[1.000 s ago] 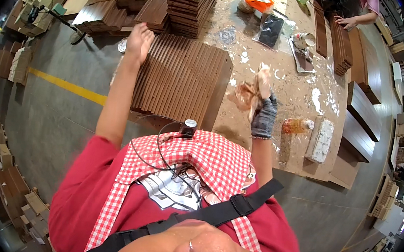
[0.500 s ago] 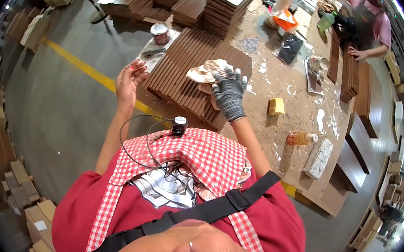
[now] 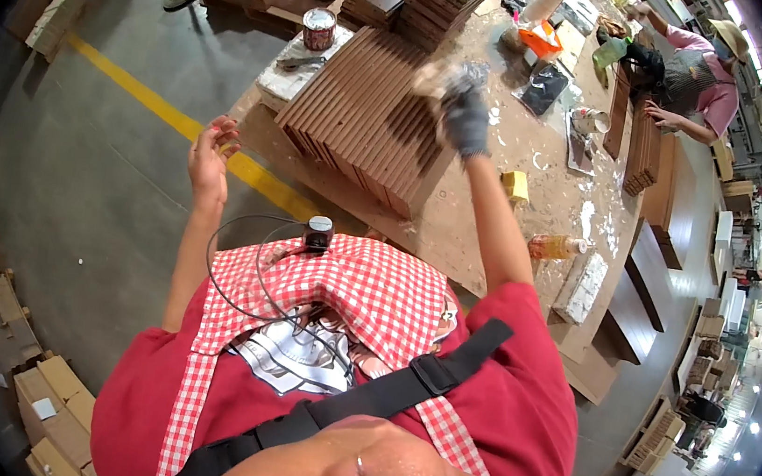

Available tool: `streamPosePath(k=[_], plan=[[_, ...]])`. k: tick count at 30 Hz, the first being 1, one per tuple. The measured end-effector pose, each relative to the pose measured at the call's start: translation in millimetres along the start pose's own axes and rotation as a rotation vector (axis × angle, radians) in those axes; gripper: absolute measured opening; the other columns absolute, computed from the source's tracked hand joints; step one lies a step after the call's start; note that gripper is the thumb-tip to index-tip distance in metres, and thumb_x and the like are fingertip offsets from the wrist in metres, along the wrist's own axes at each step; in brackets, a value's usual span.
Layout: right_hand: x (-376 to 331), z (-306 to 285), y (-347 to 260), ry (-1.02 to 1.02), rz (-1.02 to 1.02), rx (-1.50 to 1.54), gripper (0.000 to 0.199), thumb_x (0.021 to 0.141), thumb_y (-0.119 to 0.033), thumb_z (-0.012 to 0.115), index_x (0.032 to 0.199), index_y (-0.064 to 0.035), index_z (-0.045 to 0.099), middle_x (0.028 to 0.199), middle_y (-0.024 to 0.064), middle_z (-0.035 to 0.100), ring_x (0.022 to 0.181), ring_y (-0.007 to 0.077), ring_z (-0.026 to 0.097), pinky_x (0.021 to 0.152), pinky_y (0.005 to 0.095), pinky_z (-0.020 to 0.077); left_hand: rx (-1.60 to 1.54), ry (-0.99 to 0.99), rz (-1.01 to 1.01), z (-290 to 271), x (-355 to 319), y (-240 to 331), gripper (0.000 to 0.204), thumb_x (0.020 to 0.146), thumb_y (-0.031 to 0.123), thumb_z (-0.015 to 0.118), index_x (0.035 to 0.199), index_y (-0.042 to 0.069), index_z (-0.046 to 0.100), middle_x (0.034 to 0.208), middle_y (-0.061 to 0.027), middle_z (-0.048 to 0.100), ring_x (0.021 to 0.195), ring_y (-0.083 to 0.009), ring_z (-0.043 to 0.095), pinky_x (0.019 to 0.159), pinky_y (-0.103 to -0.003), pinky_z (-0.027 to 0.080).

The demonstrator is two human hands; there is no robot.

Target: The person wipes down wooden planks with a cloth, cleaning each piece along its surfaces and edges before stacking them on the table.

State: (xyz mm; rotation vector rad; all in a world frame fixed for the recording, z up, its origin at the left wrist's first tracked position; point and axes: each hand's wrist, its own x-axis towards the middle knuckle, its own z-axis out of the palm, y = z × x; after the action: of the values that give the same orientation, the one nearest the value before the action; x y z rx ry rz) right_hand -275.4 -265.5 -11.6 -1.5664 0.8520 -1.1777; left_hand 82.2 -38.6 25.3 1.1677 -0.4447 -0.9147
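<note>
My right hand, in a grey glove, is closed on a crumpled pale rag at the far right edge of a row of brown wooden boards. Motion smears both the hand and the rag. The boards stand on edge, packed side by side, their narrow edges facing up. Bare and raised, my left hand is left of the boards over the floor, its fingers loosely bent and apart with nothing in them.
A tin can and a knife-like tool rest on a white-smeared block. The worktable also bears a yellow block, an amber bottle and a white-smeared bar. A co-worker touches boards at the far right.
My right hand has swept the rag away from me and slightly right, across the boards' edges. My left hand has shifted a little left. The co-worker leans further into view.
</note>
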Motion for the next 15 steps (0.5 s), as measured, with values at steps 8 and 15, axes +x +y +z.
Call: streamPosePath(k=[8,15], plan=[[32.1,-48.8,72.3,0.063,0.177,-1.095,0.031,0.085,-0.024,0.06,0.112,-0.0093,0.064,0.122,0.0151,0.058,0.113,0.0321,0.053,0.097,0.0393,0.0413,-0.007,0.046,-0.024,-9.0,-4.3,-7.0,0.029,0.093,0.02,0.047,0.115,0.004,0.057,0.105,-0.0059,0.064,0.094,-0.0149,0.057,0.081,-0.032,0.046],[-117.3,60.4,12.2,-0.107,-0.219,-0.97,0.066,0.067,-0.019,0.075,0.129,-0.0112,0.053,0.133,0.0158,0.046,0.122,0.036,0.042,0.104,0.0405,0.0333,-0.007,0.169,-0.002,-46.5,9.5,-15.6,0.028,0.091,0.022,0.049,0.113,0.007,0.059,0.104,-0.0032,0.063,0.093,-0.0136,0.056,0.08,-0.03,0.043]])
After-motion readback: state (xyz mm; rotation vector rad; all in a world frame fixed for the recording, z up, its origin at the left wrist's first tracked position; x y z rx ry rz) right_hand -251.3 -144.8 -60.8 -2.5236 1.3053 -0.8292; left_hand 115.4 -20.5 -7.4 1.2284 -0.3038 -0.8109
